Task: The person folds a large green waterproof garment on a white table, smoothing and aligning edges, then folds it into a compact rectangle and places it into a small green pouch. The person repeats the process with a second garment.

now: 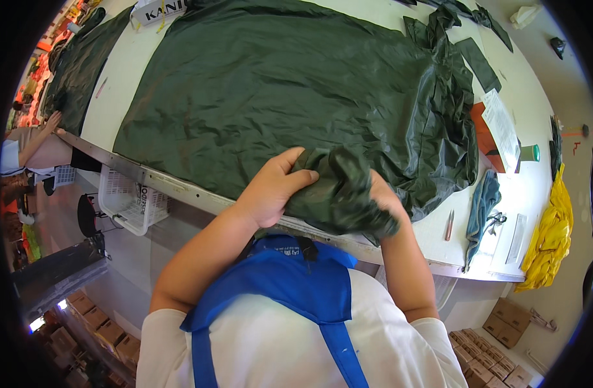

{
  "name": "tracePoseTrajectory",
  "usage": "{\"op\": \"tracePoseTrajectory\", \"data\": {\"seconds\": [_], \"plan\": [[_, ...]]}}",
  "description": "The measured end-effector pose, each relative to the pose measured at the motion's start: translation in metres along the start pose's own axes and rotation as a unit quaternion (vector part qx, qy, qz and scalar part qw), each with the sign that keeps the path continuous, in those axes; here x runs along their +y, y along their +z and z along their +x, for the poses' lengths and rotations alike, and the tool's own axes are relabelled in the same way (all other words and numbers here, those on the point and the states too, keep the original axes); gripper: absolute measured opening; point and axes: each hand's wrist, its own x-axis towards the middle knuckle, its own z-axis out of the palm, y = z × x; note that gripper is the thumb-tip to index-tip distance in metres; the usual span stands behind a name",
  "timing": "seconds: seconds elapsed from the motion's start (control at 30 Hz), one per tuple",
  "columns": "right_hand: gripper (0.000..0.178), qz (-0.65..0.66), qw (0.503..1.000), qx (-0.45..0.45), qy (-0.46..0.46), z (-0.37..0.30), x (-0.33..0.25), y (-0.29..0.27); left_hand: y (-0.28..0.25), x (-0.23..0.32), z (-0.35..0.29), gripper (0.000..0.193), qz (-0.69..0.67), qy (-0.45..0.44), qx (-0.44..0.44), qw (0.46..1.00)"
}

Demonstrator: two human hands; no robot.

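Note:
A large dark green, slightly shiny garment or sheet of coated fabric (pixel 277 84) lies spread over the white table, smooth on the left and heavily wrinkled on the right. At the table's near edge I hold up a bunched part of dark green fabric (pixel 332 194); whether it joins the spread piece I cannot tell. My left hand (pixel 277 187) grips its left side, thumb on top and fingers closed. My right hand (pixel 385 197) is at its right side, with the fingers mostly hidden behind the folds, which are somewhat blurred.
A small knife-like tool (pixel 449 226), a teal cloth (pixel 482 204) and a clear ruler (pixel 517 238) lie at right, near papers (pixel 501 126) and a green-topped roll (pixel 531 153). Yellow fabric (pixel 548 226) hangs off the right end. A white basket (pixel 138 207) sits below; another person's hand (pixel 53 121) is far left.

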Motion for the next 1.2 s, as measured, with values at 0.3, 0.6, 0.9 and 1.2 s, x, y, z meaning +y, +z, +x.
{"op": "tracePoseTrajectory", "data": {"seconds": [0.3, 0.6, 0.9, 1.2], "plan": [[0.013, 0.017, 0.97, 0.225, -0.095, 0.029, 0.034, 0.004, 0.01, -0.025, -0.009, 0.022, 0.665, 0.303, -0.051, 0.681], [0.041, -0.44, 0.853, 0.193, -0.206, 0.003, 0.049, 0.033, -0.033, -0.002, 0.009, 0.031, 0.504, 0.232, 0.127, 0.822], [0.018, -0.458, 0.758, 0.29, -0.364, 0.015, 0.05, 0.043, -0.054, -0.034, 0.019, 0.046, 0.642, 0.225, 0.174, 0.712], [0.049, -0.662, 0.521, 0.501, -0.197, -0.048, 0.041, -0.214, -0.173, 0.018, -0.022, 0.07, 0.392, -0.143, 0.176, 0.892]]}}
